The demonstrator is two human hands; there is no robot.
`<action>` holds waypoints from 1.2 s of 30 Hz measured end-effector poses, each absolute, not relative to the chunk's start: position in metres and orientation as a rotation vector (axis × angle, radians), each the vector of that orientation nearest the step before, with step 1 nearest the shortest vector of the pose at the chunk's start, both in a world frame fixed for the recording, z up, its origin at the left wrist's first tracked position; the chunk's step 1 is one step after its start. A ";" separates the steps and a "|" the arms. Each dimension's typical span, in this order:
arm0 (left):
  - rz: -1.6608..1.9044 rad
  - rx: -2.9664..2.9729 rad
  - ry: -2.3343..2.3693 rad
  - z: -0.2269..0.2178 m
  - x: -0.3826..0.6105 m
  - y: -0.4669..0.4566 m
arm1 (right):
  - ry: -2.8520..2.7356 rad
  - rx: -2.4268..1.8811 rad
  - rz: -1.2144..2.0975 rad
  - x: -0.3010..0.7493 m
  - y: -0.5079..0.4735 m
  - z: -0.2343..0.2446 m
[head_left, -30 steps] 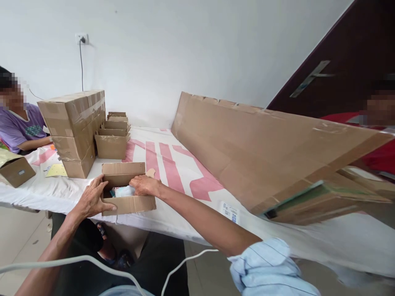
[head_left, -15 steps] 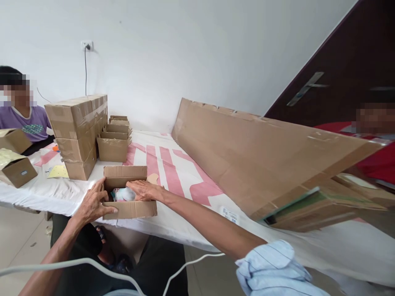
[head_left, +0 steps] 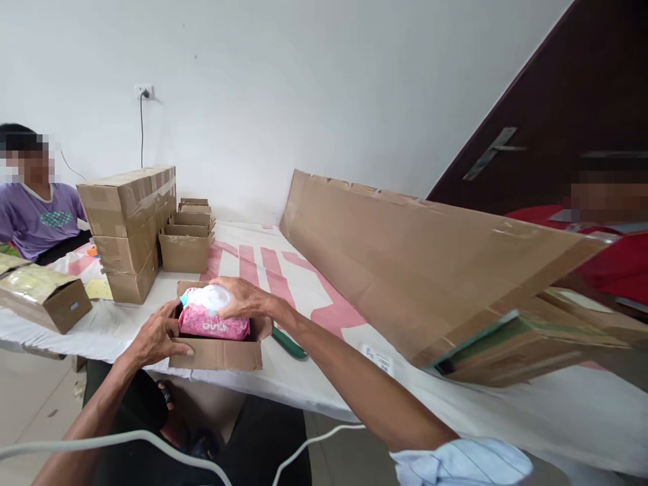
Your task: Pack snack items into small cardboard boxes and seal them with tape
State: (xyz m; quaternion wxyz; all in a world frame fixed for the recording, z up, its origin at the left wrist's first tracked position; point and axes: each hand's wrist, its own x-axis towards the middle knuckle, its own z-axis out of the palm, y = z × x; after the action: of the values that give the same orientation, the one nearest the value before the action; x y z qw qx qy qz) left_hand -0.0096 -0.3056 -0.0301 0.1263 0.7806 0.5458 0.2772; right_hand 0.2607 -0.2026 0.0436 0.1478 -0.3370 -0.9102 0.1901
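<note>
A small open cardboard box point(head_left: 217, 353) sits at the near edge of the white-covered table point(head_left: 314, 378). My right hand point(head_left: 243, 298) grips a pink and white soft pack point(head_left: 211, 320) from above, half raised out of the box. My left hand point(head_left: 158, 334) holds the box's left side, thumb along its front wall. A green object point(head_left: 288, 343) lies on the table just right of the box.
A stack of taped cartons point(head_left: 129, 229) and a row of small open boxes point(head_left: 187, 236) stand behind. A long flat carton point(head_left: 430, 263) lies across the right. A closed box point(head_left: 45, 300) sits far left. One person sits at left, another at right.
My right hand has lifted the pink pack up out of the box, where it lay low before. The green object beside the box has come into view. My left hand stays on the box.
</note>
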 end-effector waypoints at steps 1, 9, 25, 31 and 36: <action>0.815 2.247 1.563 -0.027 -0.009 -0.306 | -2.606 -0.966 0.588 0.263 -0.203 0.050; 1.150 1.807 1.213 0.008 0.010 -0.297 | -2.483 -0.863 0.811 0.275 -0.210 0.092; 1.567 1.421 1.128 0.009 0.031 -0.299 | -2.296 -0.609 0.900 0.289 -0.220 0.074; 1.688 1.367 1.111 0.014 0.036 -0.307 | -2.295 -0.620 0.839 0.293 -0.228 0.066; 1.652 1.331 1.074 0.018 0.041 -0.310 | -2.206 -0.617 0.844 0.292 -0.230 0.058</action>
State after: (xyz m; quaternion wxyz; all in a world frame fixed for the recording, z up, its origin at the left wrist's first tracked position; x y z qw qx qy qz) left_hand 0.0406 -0.3105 0.0181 0.3727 0.5194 0.4192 0.6447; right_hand 0.2921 -0.2302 0.0582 0.3432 -0.2374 -0.8487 0.3248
